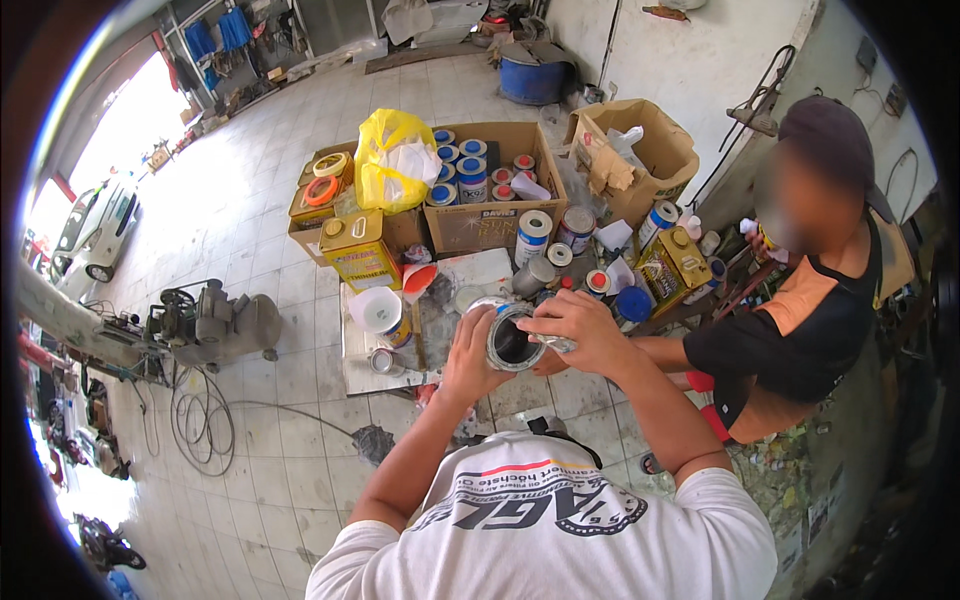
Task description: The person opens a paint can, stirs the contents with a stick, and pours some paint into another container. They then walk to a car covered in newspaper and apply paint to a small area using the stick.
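Note:
In front of my chest, an opened round paint can (498, 361) is tilted so that its dark inside (513, 345) faces me. My left hand (470, 355) is wrapped round its left side. My right hand (582, 332) is at the right of the rim, fingers bent over the opening. A small greyish piece (560, 344) shows under those fingers; its kind I cannot make out. Just beyond stands a low worktop (360, 350) with a white tub (381, 311), an orange-red funnel-like cup (419, 280) and a small tin (384, 361).
Behind the worktop are a cardboard box (470, 235) of cans, a yellow bag (395, 150) and a yellow thinner tin (360, 252). A person (820, 290) in a dark cap sits close on my right. An air compressor (215, 325) with a hose stands on the tiles at left.

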`<state>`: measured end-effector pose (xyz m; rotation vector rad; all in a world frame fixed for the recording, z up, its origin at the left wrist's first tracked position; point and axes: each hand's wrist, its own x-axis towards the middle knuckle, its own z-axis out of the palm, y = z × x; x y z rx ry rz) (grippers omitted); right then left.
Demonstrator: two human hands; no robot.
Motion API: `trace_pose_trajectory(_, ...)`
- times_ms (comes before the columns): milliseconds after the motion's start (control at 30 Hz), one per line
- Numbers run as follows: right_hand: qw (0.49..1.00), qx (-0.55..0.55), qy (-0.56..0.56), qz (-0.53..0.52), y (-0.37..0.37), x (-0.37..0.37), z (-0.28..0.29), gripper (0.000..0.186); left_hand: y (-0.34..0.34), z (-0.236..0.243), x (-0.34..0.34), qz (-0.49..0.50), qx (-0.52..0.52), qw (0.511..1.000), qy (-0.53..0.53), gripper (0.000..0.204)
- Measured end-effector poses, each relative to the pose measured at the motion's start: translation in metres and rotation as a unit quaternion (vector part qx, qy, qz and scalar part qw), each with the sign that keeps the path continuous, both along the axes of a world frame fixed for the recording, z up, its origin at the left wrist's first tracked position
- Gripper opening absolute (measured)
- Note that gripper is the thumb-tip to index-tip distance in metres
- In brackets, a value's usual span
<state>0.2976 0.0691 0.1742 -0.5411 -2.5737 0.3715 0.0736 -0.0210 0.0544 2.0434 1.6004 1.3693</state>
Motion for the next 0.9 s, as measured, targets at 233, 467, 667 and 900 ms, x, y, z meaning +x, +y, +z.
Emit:
trace_pose_trajectory(233, 0.934, -0.265, 0.205, -0.121, -0.028, -0.005, -0.068, 0.019, 0.004, 0.003, -0.014, 0.010, 0.004, 1.000, 0.012, 0.108)
trace_pose_trajectory(467, 0.641, -0.581, 0.458, -0.206, -0.022, 0.005, -0.083, 0.029, 0.011, -0.006, -0.017, 0.111, 0.021, 0.993, -0.023, 0.113)
trace_pose_trajectory(667, 0.637, -0.557, 0.511, -0.150, -0.010, 0.041, -0.059, 0.032, 0.020, 0.001, -0.015, 0.129, 0.007, 0.988, -0.089, 0.113)
trace_pose_trajectory(900, 0.669, -0.520, 0.509, -0.151, -0.015, 0.055, -0.045, 0.038, 0.027, 0.003, -0.001, 0.094, -0.025, 0.983, -0.158, 0.115)
